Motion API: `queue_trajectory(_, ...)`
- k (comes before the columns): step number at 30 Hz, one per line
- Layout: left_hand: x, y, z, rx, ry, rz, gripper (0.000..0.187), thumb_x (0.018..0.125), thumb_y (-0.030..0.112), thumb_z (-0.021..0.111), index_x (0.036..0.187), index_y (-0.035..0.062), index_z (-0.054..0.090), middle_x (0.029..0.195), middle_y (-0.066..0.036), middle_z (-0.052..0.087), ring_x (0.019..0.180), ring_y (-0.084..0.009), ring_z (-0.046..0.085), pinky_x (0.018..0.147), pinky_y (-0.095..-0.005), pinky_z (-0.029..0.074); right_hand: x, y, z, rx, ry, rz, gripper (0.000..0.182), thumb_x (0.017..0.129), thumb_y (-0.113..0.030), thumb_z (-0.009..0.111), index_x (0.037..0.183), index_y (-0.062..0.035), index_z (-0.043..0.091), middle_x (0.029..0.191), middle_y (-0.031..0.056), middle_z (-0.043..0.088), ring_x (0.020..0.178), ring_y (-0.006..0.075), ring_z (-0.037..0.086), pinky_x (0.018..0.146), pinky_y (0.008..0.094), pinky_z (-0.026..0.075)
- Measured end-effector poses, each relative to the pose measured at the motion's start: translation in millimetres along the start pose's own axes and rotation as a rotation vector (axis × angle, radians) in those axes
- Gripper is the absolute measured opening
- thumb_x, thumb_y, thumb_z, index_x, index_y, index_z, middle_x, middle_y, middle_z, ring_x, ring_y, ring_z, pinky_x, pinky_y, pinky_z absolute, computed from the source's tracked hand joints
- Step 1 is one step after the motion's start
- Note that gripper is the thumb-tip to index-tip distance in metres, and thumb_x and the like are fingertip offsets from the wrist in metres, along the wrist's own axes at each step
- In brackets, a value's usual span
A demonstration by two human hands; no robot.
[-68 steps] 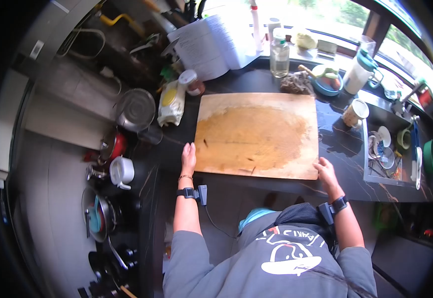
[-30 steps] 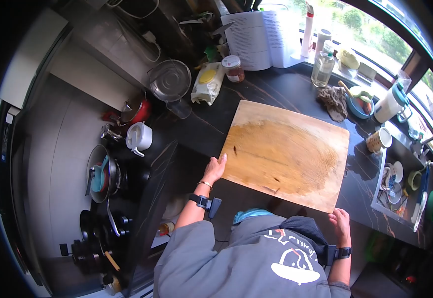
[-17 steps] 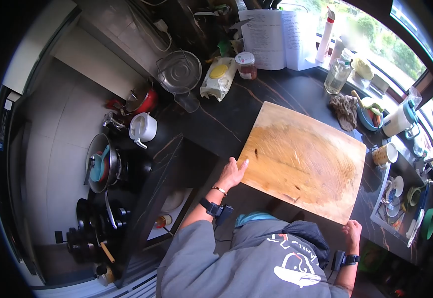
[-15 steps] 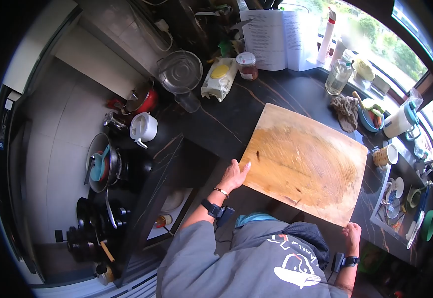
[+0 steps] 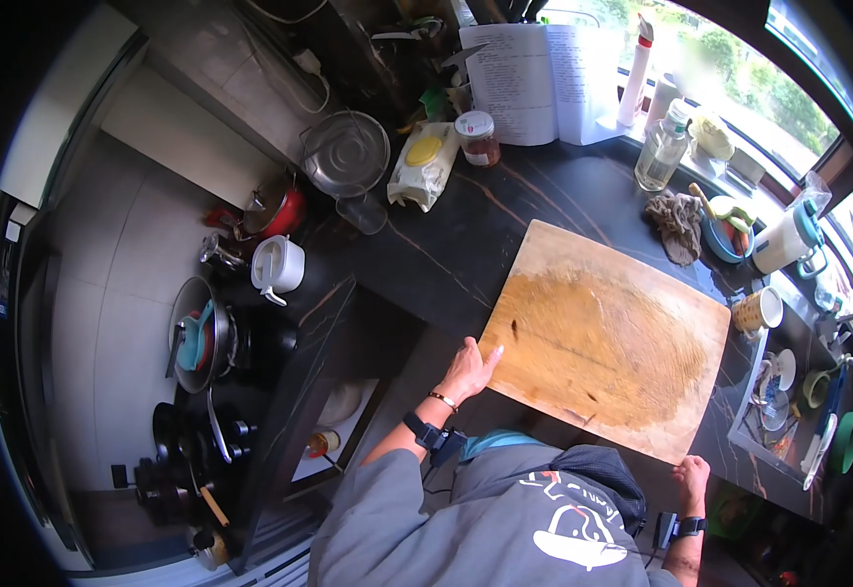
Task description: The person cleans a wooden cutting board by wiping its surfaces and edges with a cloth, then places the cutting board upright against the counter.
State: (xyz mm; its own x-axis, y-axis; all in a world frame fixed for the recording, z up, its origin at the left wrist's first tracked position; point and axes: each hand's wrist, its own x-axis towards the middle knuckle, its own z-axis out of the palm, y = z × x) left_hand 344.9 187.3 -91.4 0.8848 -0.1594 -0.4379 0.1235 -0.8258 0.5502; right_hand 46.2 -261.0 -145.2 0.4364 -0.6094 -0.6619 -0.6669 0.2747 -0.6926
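Observation:
A large wooden cutting board (image 5: 607, 333), damp and darker over much of its face, lies between my two hands at the front of the dark counter. My left hand (image 5: 471, 369) grips its left front corner, thumb on top and the other fingers going beneath. At the near right corner, my right hand (image 5: 691, 474) is closed on the board's edge, its fingers curled and partly hidden. A crumpled brown cloth (image 5: 676, 225) rests on the counter beyond the board's far right side.
To the right is a sink (image 5: 749, 430) with dishes, a patterned cup (image 5: 757, 309) beside it. A blue bowl (image 5: 725, 240), glass bottle (image 5: 661, 147), jar (image 5: 477, 137), wipes pack (image 5: 423, 166) and open book (image 5: 515, 83) stand farther back. Leftward are a white container (image 5: 278, 264) and pans (image 5: 197, 333).
The board has shifted slightly toward my body in the view, with both hands still holding it. My left hand has moved a little nearer and to the right.

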Motion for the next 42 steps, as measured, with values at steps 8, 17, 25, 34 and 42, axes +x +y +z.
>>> queue_trajectory(8, 7, -3, -4, 0.04, -0.048, -0.047, 0.069, 0.09, 0.067, 0.031, 0.095, 0.0009, 0.052, 0.097, -0.029, 0.062, 0.096, -0.0465, 0.058, 0.079, -0.0487, 0.047, -1, -20, -11, -0.093, -0.003, -0.104, 0.04, 0.097, -0.04, 0.043, 0.094, -0.0039, 0.059, 0.068, 0.0018, 0.059, 0.048, 0.0082, 0.051, 0.043, 0.02, 0.04)
queue_trajectory(17, 15, -12, 0, -0.123, -0.017, 0.156, 0.069, 0.094, 0.062, 0.026, 0.085, -0.001, 0.053, 0.085, -0.029, 0.06, 0.089, -0.0484, 0.056, 0.072, -0.049, 0.045, 26, -43, 5, 0.071, -0.092, -0.207, 0.061, 0.1, -0.047, 0.035, 0.122, 0.0069, 0.054, 0.115, 0.01, 0.06, 0.099, 0.0159, 0.057, 0.091, 0.0279, 0.042)
queue_trajectory(25, 18, -24, -8, -0.204, 0.001, 0.155, 0.07, 0.094, 0.061, 0.03, 0.087, -0.0028, 0.058, 0.079, -0.024, 0.061, 0.079, -0.0349, 0.062, 0.069, -0.0418, 0.047, 35, -53, 1, 0.075, -0.196, -0.192, 0.051, 0.1, -0.04, 0.04, 0.122, 0.0046, 0.052, 0.114, 0.0087, 0.061, 0.099, 0.0158, 0.058, 0.087, 0.0286, 0.045)
queue_trajectory(34, -25, -48, -10, -1.125, -0.366, -0.052, 0.072, 0.093, 0.066, 0.023, 0.101, 0.0076, 0.064, 0.078, 0.002, 0.06, 0.068, -0.0083, 0.053, 0.063, -0.0224, 0.042, 3, -91, 2, 0.148, -0.389, -0.233, 0.049, 0.099, -0.039, 0.042, 0.12, 0.0046, 0.052, 0.107, 0.008, 0.063, 0.088, 0.0127, 0.061, 0.079, 0.0272, 0.05)
queue_trajectory(42, -44, -66, 2, -1.384, -0.274, -0.107, 0.074, 0.087, 0.073, 0.027, 0.101, 0.0089, 0.061, 0.076, 0.0, 0.06, 0.069, -0.0105, 0.057, 0.065, -0.0242, 0.046, -19, -99, 0, 0.262, -0.434, -0.008, 0.053, 0.091, -0.039, 0.058, 0.118, 0.0064, 0.052, 0.104, 0.014, 0.064, 0.087, 0.02, 0.066, 0.078, 0.031, 0.053)
